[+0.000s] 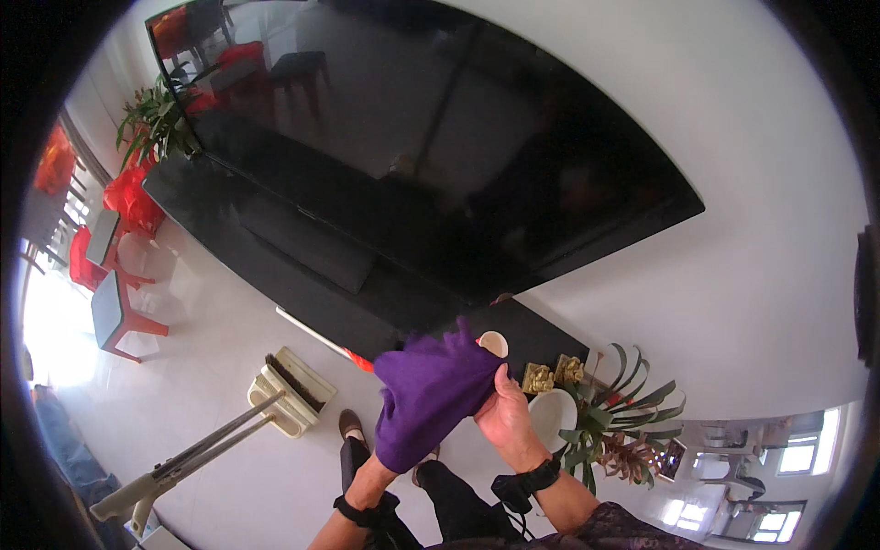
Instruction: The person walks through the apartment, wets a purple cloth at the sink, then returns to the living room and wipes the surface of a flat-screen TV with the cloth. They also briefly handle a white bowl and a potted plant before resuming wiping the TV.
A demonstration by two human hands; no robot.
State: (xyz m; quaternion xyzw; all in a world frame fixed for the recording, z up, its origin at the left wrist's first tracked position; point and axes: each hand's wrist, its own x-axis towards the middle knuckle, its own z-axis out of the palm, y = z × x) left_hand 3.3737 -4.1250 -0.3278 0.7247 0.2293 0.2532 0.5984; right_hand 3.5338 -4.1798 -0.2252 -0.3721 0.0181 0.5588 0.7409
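A purple cloth (433, 399) hangs in folds between my hands, above the front edge of a black TV cabinet (289, 247). It drapes over my left hand (375, 476), hiding the fingers, so only the wrist side shows. My right hand (503, 412) pinches the cloth's right edge, thumb on top. Just beyond that thumb is a pale cup (493, 344), its open mouth facing me and its lower part behind the cloth. Behind the cabinet top rises a large dark television (426, 137) with a glossy, reflecting screen.
Two gold figurines (540, 378) stand at the cabinet's right end, beside a white pot (553, 419) and a leafy plant (619, 412). On the floor at left are a broom and dustpan (292, 399). Stools (120, 316) and another plant (158, 120) stand farther left.
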